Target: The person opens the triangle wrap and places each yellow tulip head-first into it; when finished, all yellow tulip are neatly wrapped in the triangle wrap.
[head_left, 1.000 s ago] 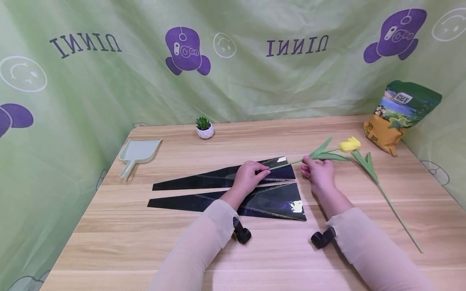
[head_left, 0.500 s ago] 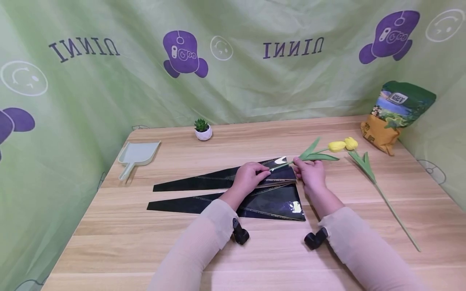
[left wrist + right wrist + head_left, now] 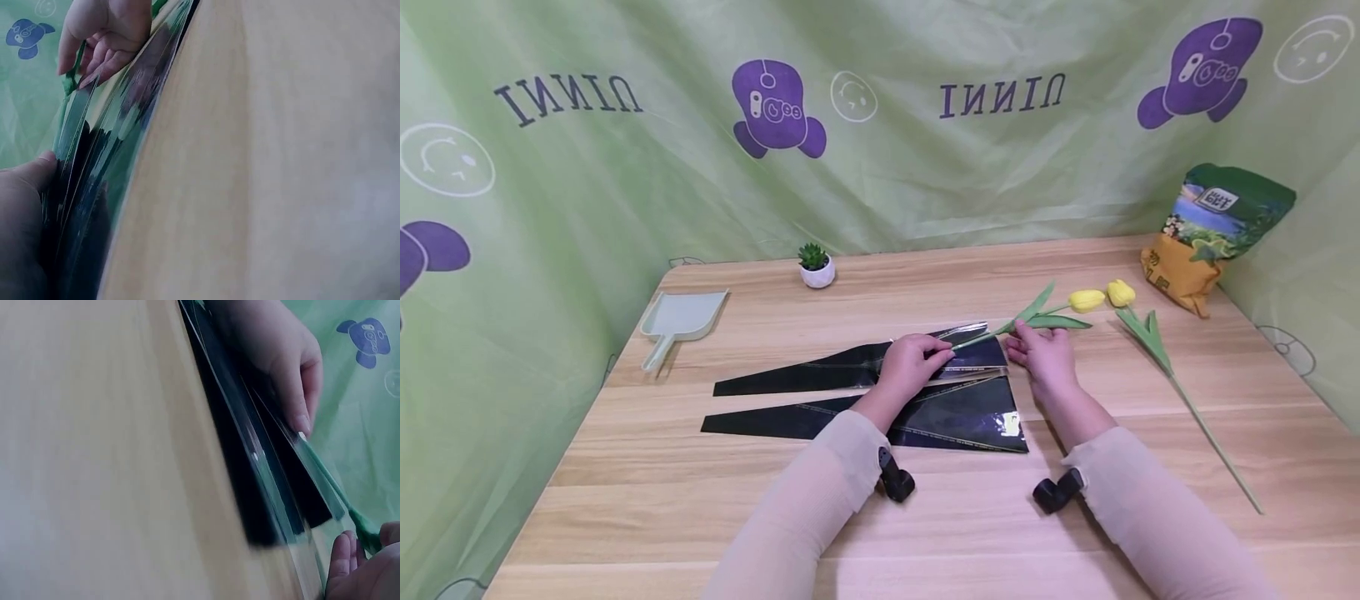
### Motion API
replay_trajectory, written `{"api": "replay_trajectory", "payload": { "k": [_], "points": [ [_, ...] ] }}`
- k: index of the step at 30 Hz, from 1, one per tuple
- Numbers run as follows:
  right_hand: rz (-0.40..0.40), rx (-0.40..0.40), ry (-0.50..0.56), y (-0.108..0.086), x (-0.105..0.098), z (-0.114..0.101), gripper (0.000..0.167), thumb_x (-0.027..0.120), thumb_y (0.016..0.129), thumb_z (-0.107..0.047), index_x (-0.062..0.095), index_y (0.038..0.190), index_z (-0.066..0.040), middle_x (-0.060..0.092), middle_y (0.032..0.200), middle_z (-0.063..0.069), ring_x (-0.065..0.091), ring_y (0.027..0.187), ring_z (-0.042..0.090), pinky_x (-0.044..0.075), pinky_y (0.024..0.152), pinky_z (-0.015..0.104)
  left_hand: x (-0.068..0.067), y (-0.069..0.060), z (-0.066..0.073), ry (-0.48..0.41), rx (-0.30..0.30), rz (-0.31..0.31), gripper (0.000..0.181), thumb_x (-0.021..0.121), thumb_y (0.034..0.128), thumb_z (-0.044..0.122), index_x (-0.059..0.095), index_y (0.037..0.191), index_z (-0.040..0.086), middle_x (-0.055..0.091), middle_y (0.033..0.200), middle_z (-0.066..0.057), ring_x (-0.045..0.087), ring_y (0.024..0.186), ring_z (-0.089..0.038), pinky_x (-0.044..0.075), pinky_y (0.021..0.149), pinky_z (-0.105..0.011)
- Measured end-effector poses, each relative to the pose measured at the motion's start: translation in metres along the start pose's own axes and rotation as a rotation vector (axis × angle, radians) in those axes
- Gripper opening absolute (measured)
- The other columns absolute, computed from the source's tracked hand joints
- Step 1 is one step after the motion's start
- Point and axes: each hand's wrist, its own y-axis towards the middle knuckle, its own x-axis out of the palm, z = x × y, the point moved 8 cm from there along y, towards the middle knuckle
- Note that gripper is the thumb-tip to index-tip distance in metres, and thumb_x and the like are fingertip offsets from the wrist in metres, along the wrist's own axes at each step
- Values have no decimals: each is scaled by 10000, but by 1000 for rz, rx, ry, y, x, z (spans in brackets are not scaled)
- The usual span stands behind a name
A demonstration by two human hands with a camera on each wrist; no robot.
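Two black, glossy flower sleeves lie flat in the head view, narrow ends to the left. My left hand (image 3: 913,362) pinches the far flower sleeve (image 3: 808,372) at the upper edge of its wide part, where a tulip stem runs in under the fingertips. The right hand (image 3: 1048,358) pinches that artificial yellow tulip (image 3: 1086,301) by the stem, just below its green leaves. In the right wrist view, the green stem (image 3: 326,474) bridges both hands beside the sleeve's film. The near flower sleeve (image 3: 962,412) lies below the left wrist. The stem's lower end is hidden.
A second yellow tulip (image 3: 1213,433) lies slantwise on the right of the wooden table (image 3: 700,517). Behind it stands a colourful bag (image 3: 1213,237). A small potted succulent (image 3: 816,265) is at the back; a pale dustpan (image 3: 681,315) lies on the left. Green cloth (image 3: 880,200) hangs behind.
The right hand has moved left with the tulip, and less stem shows between the hands. The left hand has kept its place on the sleeve. Both tulip heads now appear closer together.
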Motion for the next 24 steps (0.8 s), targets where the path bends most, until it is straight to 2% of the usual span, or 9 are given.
{"api": "replay_trajectory", "payload": {
  "k": [8,14,24],
  "points": [
    [62,5,80,8,-23,-13,137,589,975,-134,470,1044,-142,631,738,-72,618,660,49,565,610,176,0,0,-1,18,10,11,221,674,929,318,771,1089,201,742,1124,21,662,1118,-154,499,1011,-310],
    [108,65,191,12,-33,-14,114,619,959,-146,508,969,-123,616,754,-45,587,620,73,546,559,183,0,0,-1,15,25,24,216,678,926,313,772,1084,199,744,1119,20,665,1113,-152,498,1009,-303],
    [196,97,154,14,-40,-9,151,693,912,-168,551,937,-123,652,742,-51,604,587,70,549,542,184,1,-1,-1,-5,25,23,214,684,922,296,774,1077,180,745,1117,2,665,1117,-173,501,1009,-325]
  ]
}}
